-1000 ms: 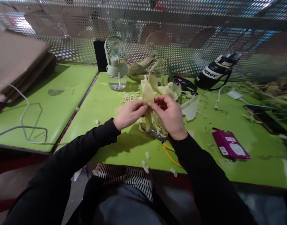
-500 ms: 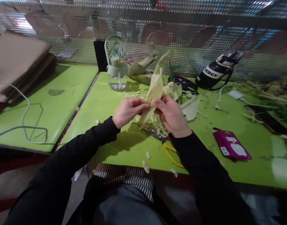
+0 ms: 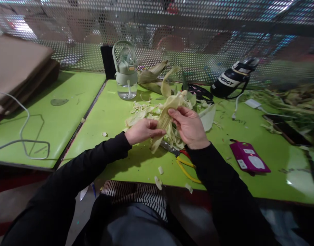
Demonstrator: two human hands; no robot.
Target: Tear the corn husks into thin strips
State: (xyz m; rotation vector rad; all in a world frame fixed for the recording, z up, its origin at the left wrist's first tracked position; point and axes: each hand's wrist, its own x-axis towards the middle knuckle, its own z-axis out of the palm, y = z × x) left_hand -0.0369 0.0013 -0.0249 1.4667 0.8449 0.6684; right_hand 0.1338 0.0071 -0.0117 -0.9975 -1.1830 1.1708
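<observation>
A pale green corn husk strip (image 3: 165,118) is held between both hands over the green table (image 3: 115,112). My left hand (image 3: 141,130) pinches its lower part, fingers closed. My right hand (image 3: 190,127) grips its upper part, where the strip bends over to the right. A heap of husk scraps (image 3: 149,111) lies on the table just behind the hands. Yellow-handled scissors (image 3: 185,165) lie beneath my right wrist, partly hidden.
A clear water bottle with a green lid (image 3: 126,73) stands at the back. A magenta device (image 3: 249,161) and a dark phone (image 3: 287,130) lie right. A black pouch (image 3: 232,80) rests by the mesh wall. A white cable (image 3: 23,131) loops on the left table.
The husk strip, standing tall before, is now lower and folded over at the top. Both hands dropped slightly toward the table.
</observation>
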